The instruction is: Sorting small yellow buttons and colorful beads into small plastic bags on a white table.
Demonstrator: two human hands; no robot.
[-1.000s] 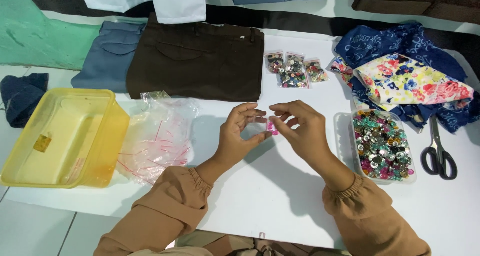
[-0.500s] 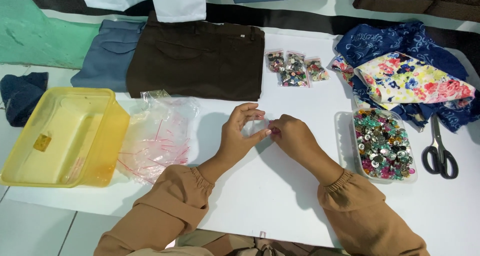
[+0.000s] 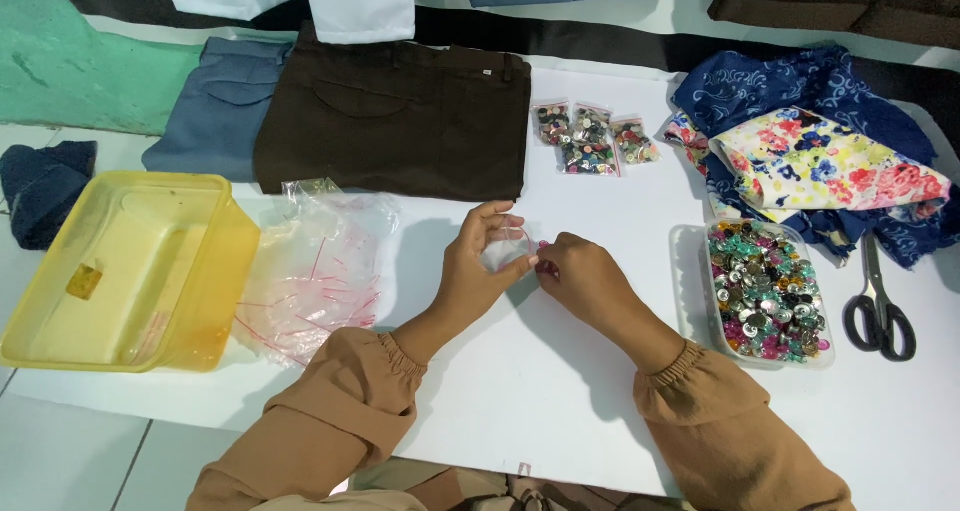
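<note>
My left hand (image 3: 480, 271) holds a small clear plastic bag (image 3: 505, 249) above the middle of the white table (image 3: 520, 391). My right hand (image 3: 580, 279) meets it from the right, fingertips pinched on a small pink button (image 3: 541, 244) at the bag's mouth. A clear tray (image 3: 700, 271) heaped with colourful buttons (image 3: 768, 291) lies just right of my right hand. Three small filled bags of buttons (image 3: 590, 137) lie farther back.
A pile of empty clear bags (image 3: 315, 271) lies left of my hands, beside a yellow plastic tub (image 3: 120, 266). Dark brown trousers (image 3: 400, 116) and blue ones (image 3: 215, 111) lie folded at the back. Floral and blue fabric (image 3: 820, 151) and scissors (image 3: 880, 306) are at the right.
My hands drew closer together and lower; the right hand's fingers now press at the mouth of the small bag held by the left.
</note>
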